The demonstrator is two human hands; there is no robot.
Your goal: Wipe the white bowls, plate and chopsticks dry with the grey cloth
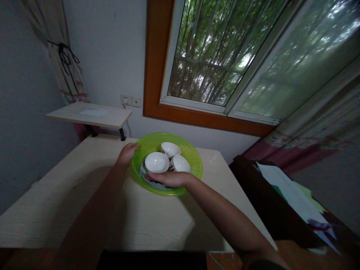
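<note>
A green plastic basin (198, 165) rests on the pale wooden table, with several things inside it. My left hand (128, 153) is closed on its left rim. Low in the basin, my right hand (170, 179) reaches across and grips the near side of a white bowl (156, 162); part of that bowl is hidden behind the fingers. A greyish crumpled cloth-like piece (157, 185) shows under this bowl. Two more white bowls with dark and red patterns are in the basin: one bowl (170, 149) at the back, another bowl (181, 164) tilted at the right.
A small raised shelf (90, 114) with a paper label stands at the table's (157, 217) back left. Behind are a wall socket (125, 99) with a plugged cable and a window (213, 52). Papers (292, 191) lie on dark furniture to the right, beyond the table edge.
</note>
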